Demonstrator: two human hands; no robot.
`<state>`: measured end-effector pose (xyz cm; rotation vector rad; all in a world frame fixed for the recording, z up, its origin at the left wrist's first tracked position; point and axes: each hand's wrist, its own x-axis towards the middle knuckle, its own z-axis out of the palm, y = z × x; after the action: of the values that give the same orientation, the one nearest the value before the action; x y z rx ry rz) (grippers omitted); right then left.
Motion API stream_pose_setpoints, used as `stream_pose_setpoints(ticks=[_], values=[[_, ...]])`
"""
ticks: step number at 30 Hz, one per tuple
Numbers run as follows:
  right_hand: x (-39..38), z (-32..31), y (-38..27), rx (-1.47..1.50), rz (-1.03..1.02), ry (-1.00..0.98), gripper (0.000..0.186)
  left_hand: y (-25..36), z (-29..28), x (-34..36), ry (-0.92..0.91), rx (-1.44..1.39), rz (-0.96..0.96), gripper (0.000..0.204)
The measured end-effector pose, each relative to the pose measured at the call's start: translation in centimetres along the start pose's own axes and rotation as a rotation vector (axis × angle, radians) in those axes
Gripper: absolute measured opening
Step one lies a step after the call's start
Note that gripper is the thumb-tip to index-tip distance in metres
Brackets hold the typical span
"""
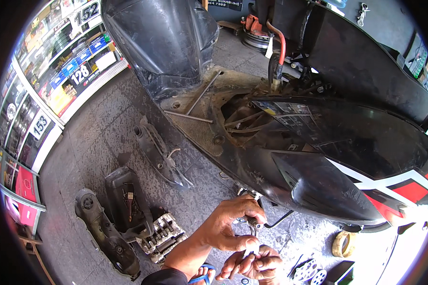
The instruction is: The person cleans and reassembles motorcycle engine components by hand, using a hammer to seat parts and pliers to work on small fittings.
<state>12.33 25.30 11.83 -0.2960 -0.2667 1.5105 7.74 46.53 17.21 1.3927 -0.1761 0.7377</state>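
Beside the scooter's lower edge, my left hand [233, 223] is closed, thumb and fingers round a small metal part with a round end [256, 224]. Just below it, my right hand [256, 264] has its fingers bent together in a pinch. A small pale bit shows between the two hands, too bright to name. The hands nearly meet at the left thumb. Behind them stands the black scooter [328, 185] with red and white markings, its floor section opened. On its footboard rests a T-handle wrench [189, 116].
On the floor at left lie a long engine cover [107, 237], a black plastic tray [123, 187] with a brush [130, 206], a finned metal block [164, 237] and a dark plastic piece [158, 154]. A yellowish ring [343, 243] and perforated discs [305, 270] lie right. Glass showcases [64, 71] line the left.
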Motion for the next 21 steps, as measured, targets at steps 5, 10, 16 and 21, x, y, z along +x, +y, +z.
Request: stream_pose_setpoints(ticks=[5, 10, 16, 21], values=[[-0.3, 0.0, -0.2, 0.031, -0.051, -0.04, 0.036, 0.3, 0.1, 0.0, -0.021, 0.068, 0.007, 0.038], [-0.5, 0.0, -0.2, 0.042, -0.084, -0.062, 0.034, 0.4, 0.5, 0.3, -0.014, 0.111, 0.041, 0.033], [-0.2, 1.0, -0.5, 0.006, -0.146, -0.034, 0.034, 0.9, 1.4, 0.4, 0.025, 0.245, 0.024, 0.028], [-0.1, 5.1, -0.8, -0.562, -0.258, 0.428, 0.039, 1.1, 1.9, 0.3, 0.066, 0.328, 0.023, 0.028]])
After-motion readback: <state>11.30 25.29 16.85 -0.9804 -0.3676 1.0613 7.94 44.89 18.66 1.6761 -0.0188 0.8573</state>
